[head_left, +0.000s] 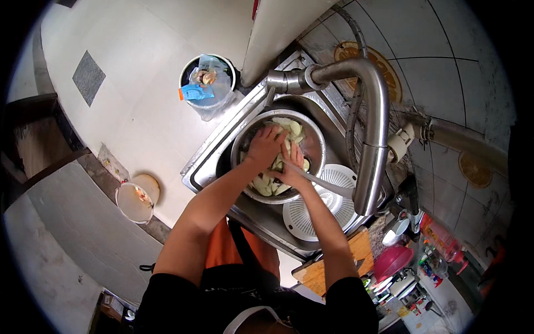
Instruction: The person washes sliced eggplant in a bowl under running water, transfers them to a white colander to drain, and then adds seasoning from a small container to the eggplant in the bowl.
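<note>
Both my hands are down in a round metal bowl (320, 133) filled with pale green-white vegetable slices (267, 185), whose exact kind I cannot tell. My left hand (265, 147) lies over the slices at the bowl's middle, fingers stretched out. Close beside it, my right hand (290, 170) rests on the slices with its fingers extended. A stream of water (322, 182) runs from the metal faucet (374, 150) onto my right hand. The bowl sits inside a steel sink (211, 143).
White plastic strainers (300, 220) lie in the sink right of the bowl. A lined bin (223, 100) with wrappers stands beyond the sink. At left is a white bucket (136, 201). A wooden cutting board (360, 250) and pink basin (392, 261) occupy the right counter.
</note>
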### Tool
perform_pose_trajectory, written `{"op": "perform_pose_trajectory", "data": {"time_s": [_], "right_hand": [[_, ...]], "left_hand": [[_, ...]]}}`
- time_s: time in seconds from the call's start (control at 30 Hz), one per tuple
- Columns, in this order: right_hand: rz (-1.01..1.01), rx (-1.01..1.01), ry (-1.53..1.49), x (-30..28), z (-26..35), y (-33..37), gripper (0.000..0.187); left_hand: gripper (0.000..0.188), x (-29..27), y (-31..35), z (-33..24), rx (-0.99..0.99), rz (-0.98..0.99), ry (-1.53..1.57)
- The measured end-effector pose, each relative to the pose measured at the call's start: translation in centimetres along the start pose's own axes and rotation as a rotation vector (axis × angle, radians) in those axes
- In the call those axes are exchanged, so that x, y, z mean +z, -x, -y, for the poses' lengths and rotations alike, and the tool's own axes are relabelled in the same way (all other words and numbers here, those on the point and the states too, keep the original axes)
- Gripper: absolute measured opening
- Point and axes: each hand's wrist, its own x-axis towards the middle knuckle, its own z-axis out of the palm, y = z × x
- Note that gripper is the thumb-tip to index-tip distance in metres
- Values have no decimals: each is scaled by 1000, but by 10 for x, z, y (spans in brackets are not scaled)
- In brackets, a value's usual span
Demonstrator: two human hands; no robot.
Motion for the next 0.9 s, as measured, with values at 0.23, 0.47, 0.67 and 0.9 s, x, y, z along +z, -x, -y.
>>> {"op": "perform_pose_trajectory", "data": {"time_s": [0.23, 0.47, 0.67, 0.9], "right_hand": [[-163, -26, -142, -21, -12, -31, 81], [238, -39, -100, -37, -7, -3, 77], [13, 89, 38, -24, -13, 9, 71], [402, 209, -8, -25, 31, 20, 112]], "left_hand": [[83, 6, -15, 17, 126, 213, 248], [112, -31, 5, 3, 0, 774, 151], [118, -44, 26, -11, -10, 917, -33], [88, 14, 44, -13, -268, 736, 167]]}}
